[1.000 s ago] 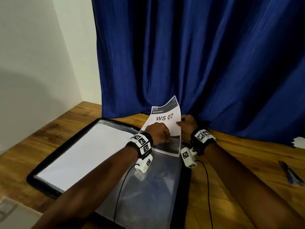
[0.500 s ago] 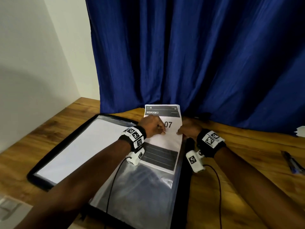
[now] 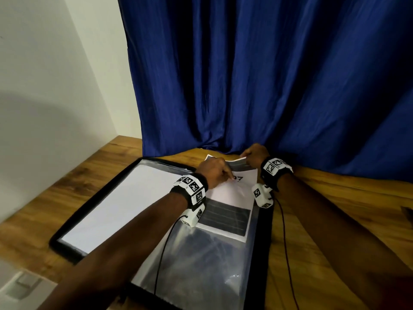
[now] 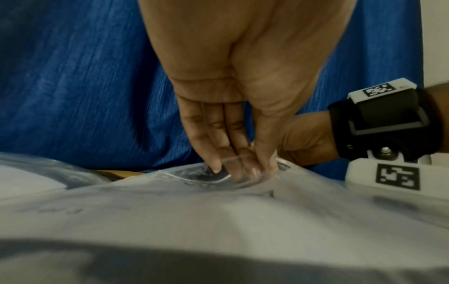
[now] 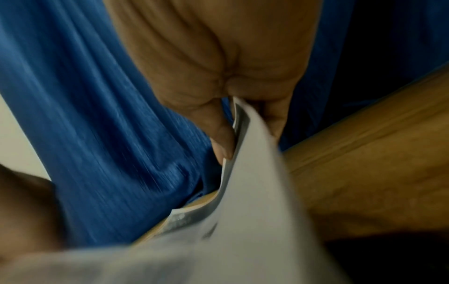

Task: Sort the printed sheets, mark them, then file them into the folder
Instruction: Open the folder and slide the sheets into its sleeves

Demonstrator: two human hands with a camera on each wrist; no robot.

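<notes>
An open black folder (image 3: 67, 229) lies on the wooden table, with clear sleeves on both leaves. The printed sheet (image 3: 232, 198), marked "07" above a dark block, lies partway down the right clear sleeve (image 3: 201, 265). My left hand (image 3: 214, 173) pinches the sleeve's upper lip (image 4: 218, 178) between its fingertips (image 4: 240, 169) and thumb, over the sheet (image 4: 218, 221). My right hand (image 3: 254, 155) pinches the sheet's far right corner, which curls upward. The right wrist view shows that hand (image 5: 233, 138) with thumb and fingers closed on the sheet's edge (image 5: 248, 211).
A white sheet (image 3: 116, 206) fills the left sleeve. A blue curtain (image 3: 245, 74) hangs right behind the folder and a white wall stands at the left. A dark pen (image 3: 406, 211) lies at the right edge. A grey object (image 3: 22, 285) shows at the bottom left.
The sheet went from tilted up to lying flat, then slid lower on the right sleeve. My right hand moved back and lifted the far corner; my left hand stayed on it.
</notes>
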